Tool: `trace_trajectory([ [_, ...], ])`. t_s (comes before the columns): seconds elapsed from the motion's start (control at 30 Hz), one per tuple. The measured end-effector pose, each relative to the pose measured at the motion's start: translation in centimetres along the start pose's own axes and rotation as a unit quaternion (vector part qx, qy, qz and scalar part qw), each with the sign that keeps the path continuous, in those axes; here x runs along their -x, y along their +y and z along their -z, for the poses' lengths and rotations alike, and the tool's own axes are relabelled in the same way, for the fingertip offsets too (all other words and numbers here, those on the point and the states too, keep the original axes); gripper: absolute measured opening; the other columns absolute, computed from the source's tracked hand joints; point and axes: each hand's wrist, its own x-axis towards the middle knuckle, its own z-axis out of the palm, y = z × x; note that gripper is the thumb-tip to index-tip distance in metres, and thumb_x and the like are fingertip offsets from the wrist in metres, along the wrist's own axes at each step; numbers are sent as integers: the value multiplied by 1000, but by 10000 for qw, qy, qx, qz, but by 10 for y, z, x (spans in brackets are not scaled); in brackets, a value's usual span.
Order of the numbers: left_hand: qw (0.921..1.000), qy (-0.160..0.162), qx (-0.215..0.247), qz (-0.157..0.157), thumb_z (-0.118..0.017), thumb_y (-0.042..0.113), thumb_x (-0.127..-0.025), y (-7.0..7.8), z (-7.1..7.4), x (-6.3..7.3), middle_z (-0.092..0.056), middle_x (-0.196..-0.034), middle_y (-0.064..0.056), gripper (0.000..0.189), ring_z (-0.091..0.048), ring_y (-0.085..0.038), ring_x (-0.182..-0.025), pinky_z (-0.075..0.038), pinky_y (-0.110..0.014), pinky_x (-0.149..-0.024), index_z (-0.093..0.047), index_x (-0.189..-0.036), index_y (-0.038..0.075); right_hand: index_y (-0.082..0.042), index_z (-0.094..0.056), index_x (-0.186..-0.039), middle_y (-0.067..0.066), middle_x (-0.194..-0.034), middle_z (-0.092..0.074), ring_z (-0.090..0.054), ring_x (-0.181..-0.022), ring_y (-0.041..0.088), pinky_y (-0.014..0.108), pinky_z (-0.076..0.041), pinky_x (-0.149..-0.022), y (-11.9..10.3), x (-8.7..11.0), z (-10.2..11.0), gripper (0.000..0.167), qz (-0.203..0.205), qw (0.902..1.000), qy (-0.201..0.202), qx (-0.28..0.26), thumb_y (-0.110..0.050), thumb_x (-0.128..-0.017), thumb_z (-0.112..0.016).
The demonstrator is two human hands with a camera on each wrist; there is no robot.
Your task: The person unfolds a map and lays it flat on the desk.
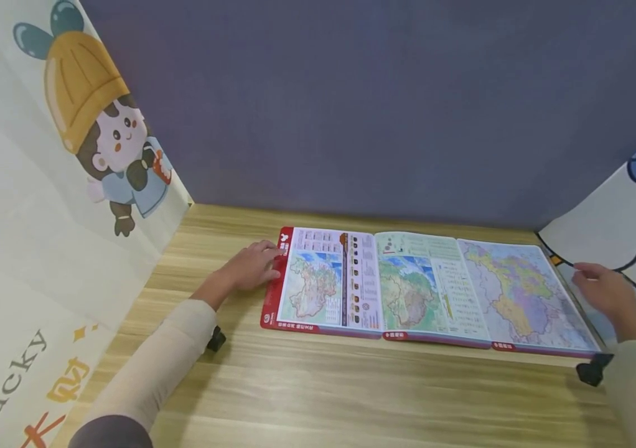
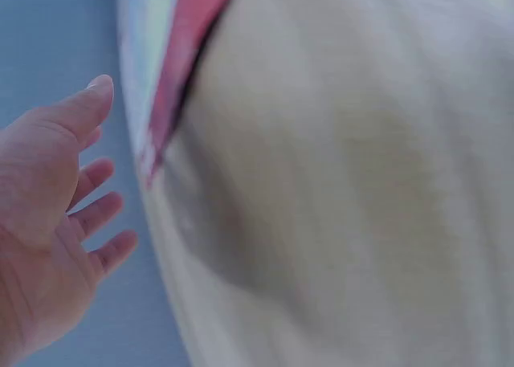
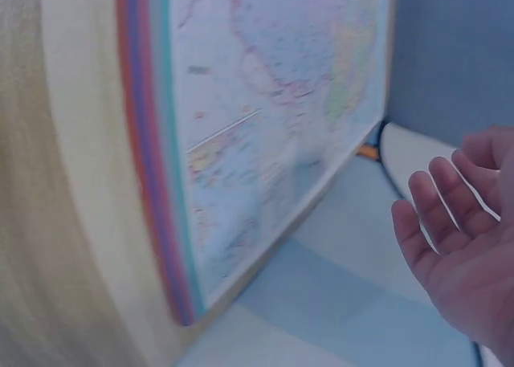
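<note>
Three map panels lie side by side on the wooden table: a red-edged map (image 1: 313,280) at the left, a green-topped map (image 1: 407,292) in the middle and a coloured political map (image 1: 519,292) at the right. My left hand (image 1: 252,266) is at the red left edge, fingertips overlapping it in the head view. In the left wrist view the fingers of that hand (image 2: 60,198) are spread and loosely bent, holding nothing. Beyond the right edge hovers my right hand (image 1: 603,289). Its fingers (image 3: 454,210) are loosely curved and apart from the map in the right wrist view.
A dark blue-grey panel (image 1: 379,112) stands behind the table (image 1: 318,398). White printed cloth (image 1: 32,205) with a cartoon child borders the left side, and another printed white cloth (image 1: 603,230) borders the right. Striped layered edges (image 3: 157,158) show along the right panel.
</note>
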Motion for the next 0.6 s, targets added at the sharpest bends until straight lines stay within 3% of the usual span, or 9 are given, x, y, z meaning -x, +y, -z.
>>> trace_trajectory([
  [0.2,9988,421,242,106,-64,39,-99,11,27,0,-38,-162,-14,70,-34,-37,-151,-31,-57,-121,-39,-157,10,6,-29,-155,41,-145,-39,-39,-125,61,73,-38,-90,-34,6,2,65,733,9962,473,-86,-38,-107,-38],
  [0.37,9975,672,219,64,-65,45,-97,31,37,-1,-26,-168,-15,78,-26,-38,-155,-24,-60,-124,-34,-159,9,5,-21,-158,42,-148,-36,-41,-127,61,75,-36,-94,-77,18,-7,69,1541,9857,686,-44,-38,-107,-41],
  [0.5,9956,868,-301,-193,-65,49,-96,52,37,-4,-21,-169,-19,82,-23,-41,-155,-22,-64,-123,-32,-159,7,3,-16,-160,41,-156,-27,-28,-140,61,77,-25,-108,-113,26,-20,74,2343,9676,916,196,-38,-107,-46],
  [0.6,9944,825,-571,-320,-61,53,-97,63,31,-7,-16,-170,-18,85,-21,-41,-156,-21,-65,-123,-27,-162,10,3,-17,-161,35,-163,-19,-19,-148,58,76,-19,-113,-138,32,-34,78,2922,9506,981,361,-40,-105,-51],
])
